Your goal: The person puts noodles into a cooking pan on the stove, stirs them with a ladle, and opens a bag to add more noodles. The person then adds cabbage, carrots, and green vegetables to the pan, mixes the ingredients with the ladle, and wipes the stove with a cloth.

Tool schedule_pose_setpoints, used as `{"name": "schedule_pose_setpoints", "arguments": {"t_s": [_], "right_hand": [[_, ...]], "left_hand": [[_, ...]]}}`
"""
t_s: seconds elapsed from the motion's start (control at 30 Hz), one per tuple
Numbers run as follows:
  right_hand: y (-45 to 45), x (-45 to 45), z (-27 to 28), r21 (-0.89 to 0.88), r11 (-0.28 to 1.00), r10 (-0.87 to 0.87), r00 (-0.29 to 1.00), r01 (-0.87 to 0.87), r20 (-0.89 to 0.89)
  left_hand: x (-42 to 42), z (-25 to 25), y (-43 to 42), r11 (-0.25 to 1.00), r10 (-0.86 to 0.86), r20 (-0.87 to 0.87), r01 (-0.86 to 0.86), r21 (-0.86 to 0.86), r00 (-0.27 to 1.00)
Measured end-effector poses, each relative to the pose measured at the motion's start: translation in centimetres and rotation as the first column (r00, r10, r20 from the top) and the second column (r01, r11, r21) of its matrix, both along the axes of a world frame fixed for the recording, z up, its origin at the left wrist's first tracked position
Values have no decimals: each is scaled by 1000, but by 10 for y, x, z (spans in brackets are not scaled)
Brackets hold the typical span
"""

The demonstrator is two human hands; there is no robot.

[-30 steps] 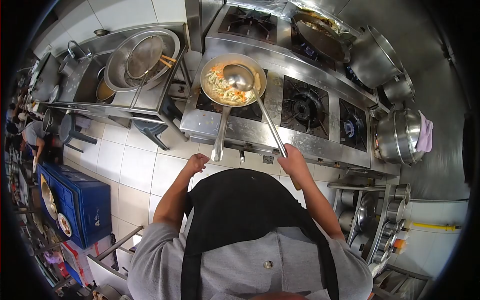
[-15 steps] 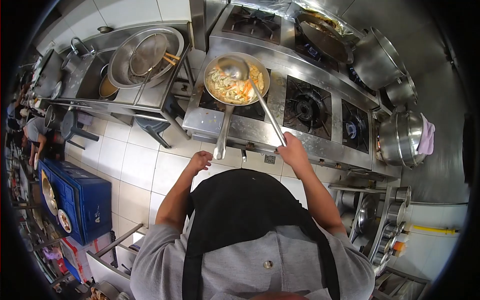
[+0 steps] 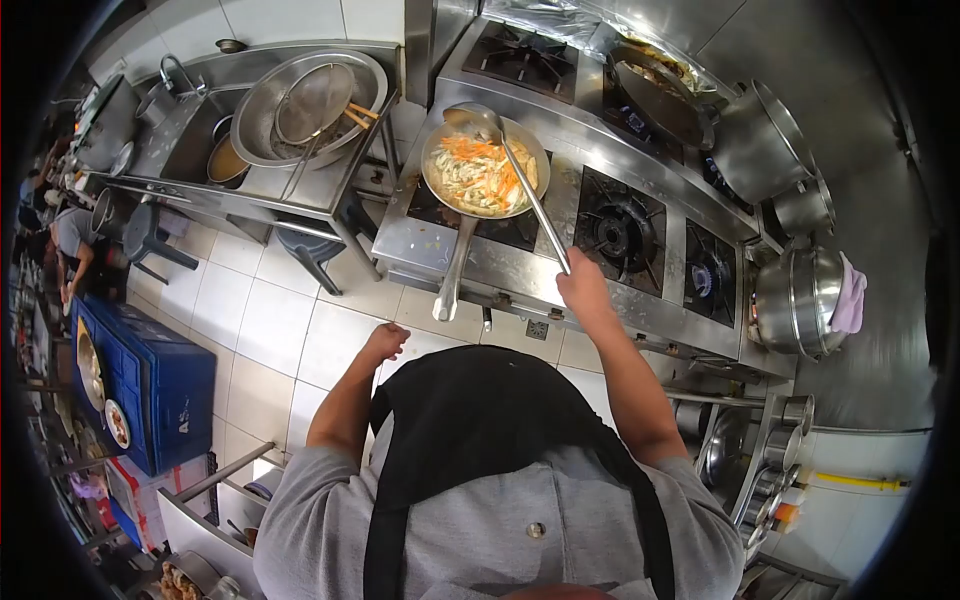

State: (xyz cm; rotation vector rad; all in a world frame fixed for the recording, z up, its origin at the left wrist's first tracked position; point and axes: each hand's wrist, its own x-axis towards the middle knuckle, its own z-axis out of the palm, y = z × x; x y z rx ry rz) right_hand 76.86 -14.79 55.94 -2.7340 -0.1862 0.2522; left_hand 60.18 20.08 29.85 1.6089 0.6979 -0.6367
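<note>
My right hand (image 3: pixel 586 284) is closed around the end of a long-handled steel ladle (image 3: pixel 536 205). The ladle's bowl rests at the far left rim of a frying pan (image 3: pixel 428 178), where it hides part of the rim. Inside the pan lie orange shreds, like carrot, and pale strips of vegetable (image 3: pixel 485 175). The pan sits on the front left burner, its long metal handle (image 3: pixel 458 268) pointing toward me. Below and left of that handle, apart from it, my left hand (image 3: pixel 386 342) hangs with fingers curled in, holding nothing.
A lit burner (image 3: pixel 704 280) shows blue flame at right. Large steel pots (image 3: pixel 762 145) and a wok (image 3: pixel 660 95) stand on the back row. Left, a big basin (image 3: pixel 243 135) holds a strainer (image 3: pixel 315 103). A blue crate (image 3: pixel 170 390) and a bent-over person (image 3: pixel 75 240) are further left.
The ladle's bowl has moved from over the food to the pan's far left rim. My left hand has dropped slightly away from the pan handle. The whole view has shifted a little.
</note>
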Motion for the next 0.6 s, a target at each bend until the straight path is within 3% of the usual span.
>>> {"name": "schedule_pose_setpoints", "arguments": {"t_s": [0.1, 0.23, 0.3, 0.47, 0.6], "right_hand": [[8, 2, -13, 94, 994, 53, 998, -50, -30], [7, -27, -4, 161, 986, 50, 997, -38, -67], [11, -44, 7, 158, 987, -15, 984, 43, -175], [13, -53, -43, 246, 969, 46, 983, -1, -179], [16, -67, -25, 138, 989, -36, 989, 55, -142]], "left_hand": [[-11, -6, 12, 999, -7, -79, 10, 35, 997], [-26, -9, 23, 997, 63, -1, -63, 49, 998], [-34, -8, 24, 996, 70, -19, -68, 58, 997], [-39, -8, 30, 999, 32, -38, -31, 22, 999], [-32, -4, 32, 998, -8, -47, 11, 67, 999]]}}
